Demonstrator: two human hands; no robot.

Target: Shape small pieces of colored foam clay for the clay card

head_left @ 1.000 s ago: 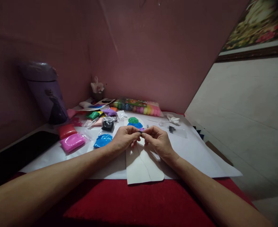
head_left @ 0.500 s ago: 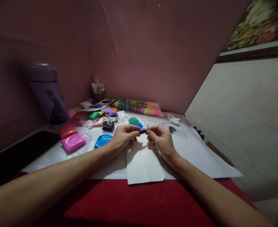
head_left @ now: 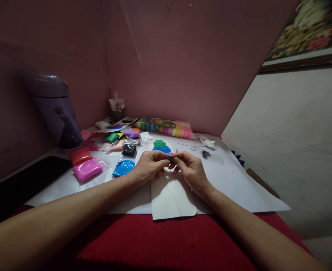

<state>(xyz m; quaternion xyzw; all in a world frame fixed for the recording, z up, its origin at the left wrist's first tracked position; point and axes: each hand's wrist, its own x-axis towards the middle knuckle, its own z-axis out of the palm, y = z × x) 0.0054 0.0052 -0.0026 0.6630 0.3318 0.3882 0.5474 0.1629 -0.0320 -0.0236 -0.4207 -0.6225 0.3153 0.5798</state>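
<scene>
A small black piece (head_left: 170, 159) is pinched between the fingertips of my left hand (head_left: 149, 165) and my right hand (head_left: 192, 169). Both hands are closed on it, close together above a white card (head_left: 171, 199) with a thin curved line on its lower part. Beyond my fingers, the card's far part carries a green textured patch (head_left: 159, 143) and a blue patch (head_left: 161, 149), with a bit of purple partly hidden by my hands. To the left of my left hand lie a blue clay packet (head_left: 123, 168) and a black clay packet (head_left: 129, 150).
White paper (head_left: 239, 188) covers the red-clothed table (head_left: 154, 241). Pink (head_left: 88, 170) and red packets lie left, beside a black slab (head_left: 27, 182) and purple bin (head_left: 58, 116). A multicoloured clay pack (head_left: 166, 128) lies behind; crumpled tissue (head_left: 207, 142) is at right.
My hands have drawn slightly closer together and shifted a little. The black piece shows less between my fingertips and is tilted differently.
</scene>
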